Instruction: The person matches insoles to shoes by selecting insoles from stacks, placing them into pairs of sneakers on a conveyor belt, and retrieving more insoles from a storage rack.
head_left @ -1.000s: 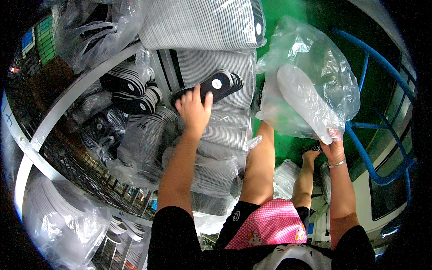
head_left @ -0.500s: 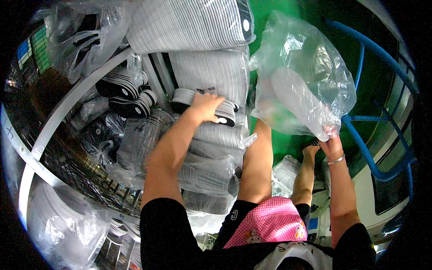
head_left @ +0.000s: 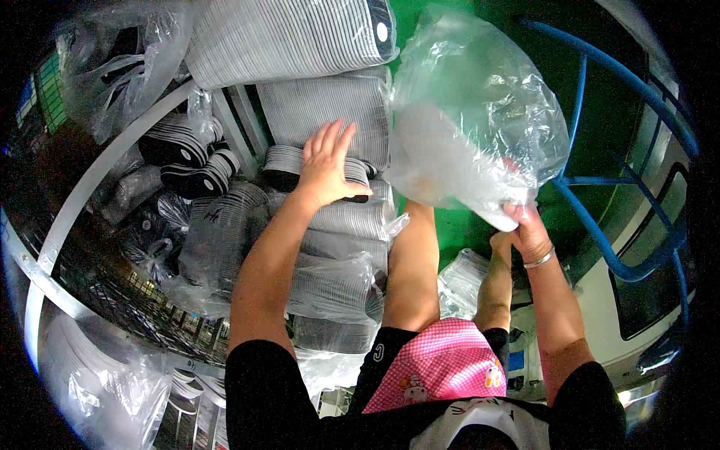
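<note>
One hand, the left hand (head_left: 324, 174), has its fingers spread wide over a small pile of black and white soles (head_left: 281, 159). I cannot tell if it touches them. The right hand (head_left: 529, 232) grips the edge of a big clear bag (head_left: 450, 67) and the end of a long pale piece (head_left: 491, 210). Most of that piece seems to be inside the bag already. The small pile is outside the bag, next to a long row of soles (head_left: 330, 109).
</note>
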Demonstrator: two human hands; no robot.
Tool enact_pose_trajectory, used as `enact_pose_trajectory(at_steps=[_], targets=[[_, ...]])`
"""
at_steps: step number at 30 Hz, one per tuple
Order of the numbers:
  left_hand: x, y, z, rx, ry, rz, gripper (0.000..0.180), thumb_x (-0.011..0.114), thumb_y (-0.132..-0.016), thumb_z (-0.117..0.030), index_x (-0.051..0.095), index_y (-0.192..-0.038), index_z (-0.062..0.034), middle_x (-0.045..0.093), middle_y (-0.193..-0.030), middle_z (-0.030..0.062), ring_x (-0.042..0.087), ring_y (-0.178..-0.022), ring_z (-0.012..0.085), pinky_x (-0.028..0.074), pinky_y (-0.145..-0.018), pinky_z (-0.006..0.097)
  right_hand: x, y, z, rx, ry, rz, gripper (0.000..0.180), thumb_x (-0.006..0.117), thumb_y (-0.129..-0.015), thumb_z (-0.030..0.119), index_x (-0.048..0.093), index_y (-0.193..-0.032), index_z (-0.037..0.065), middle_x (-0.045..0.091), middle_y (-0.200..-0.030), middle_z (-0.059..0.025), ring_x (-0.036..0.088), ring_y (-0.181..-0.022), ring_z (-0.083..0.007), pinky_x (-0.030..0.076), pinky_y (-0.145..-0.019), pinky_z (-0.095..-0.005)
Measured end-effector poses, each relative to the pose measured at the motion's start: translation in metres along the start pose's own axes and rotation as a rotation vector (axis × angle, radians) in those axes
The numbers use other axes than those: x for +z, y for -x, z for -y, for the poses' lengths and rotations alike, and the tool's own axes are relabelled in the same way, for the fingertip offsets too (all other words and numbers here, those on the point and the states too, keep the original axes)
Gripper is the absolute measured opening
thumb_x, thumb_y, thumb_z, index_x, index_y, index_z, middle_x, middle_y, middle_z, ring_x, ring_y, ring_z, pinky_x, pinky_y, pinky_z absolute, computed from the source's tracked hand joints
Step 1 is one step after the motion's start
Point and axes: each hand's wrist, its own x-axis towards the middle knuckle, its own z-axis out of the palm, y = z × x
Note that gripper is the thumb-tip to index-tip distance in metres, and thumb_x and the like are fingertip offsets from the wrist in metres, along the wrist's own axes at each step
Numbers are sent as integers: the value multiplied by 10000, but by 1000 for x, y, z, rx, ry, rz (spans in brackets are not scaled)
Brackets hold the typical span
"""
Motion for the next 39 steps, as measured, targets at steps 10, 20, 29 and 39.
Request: enact_pose_trajectory(at_steps=[10,20,29,39], targets=[[26,-13,-79,424,241,26,586,533,-613,5,371,-1167,-100,449,-1057,132,461,-959,310,416,-761,375,-12,81,16,217,247,-115,817,613,-537,191,234,-1234,-5,397,-1145,-136,380,-1066,-235,262,-925,-307],[76,-11,-138,384,175,36,190,464,-687,-94,555,-852,-68,467,-894,119,490,-851,248,403,-730,367,-29,199,92,95,124,-385,1008,679,-426,339,210,-1246,-15,344,-1215,-163,381,-1086,-264,279,-936,-362],[22,36,-160,130,2565,474,1025,578,-468,-641,260,-1242,-49,392,-1218,68,393,-1102,209,328,-919,347,68,78,69,-528,1579,202,693,729,-397,221,477,-1030,98,337,-1074,-220,387,-955,-378,355,-796,-442],[43,53,-140,-240,2389,448,735,751,-444,-158,440,-1093,-6,530,-1028,86,496,-967,222,384,-863,324,67,47,65,60,578,16,333,587,-749,195,431,-984,19,418,-728,7,400,-609,-59,337,-539,-188]])
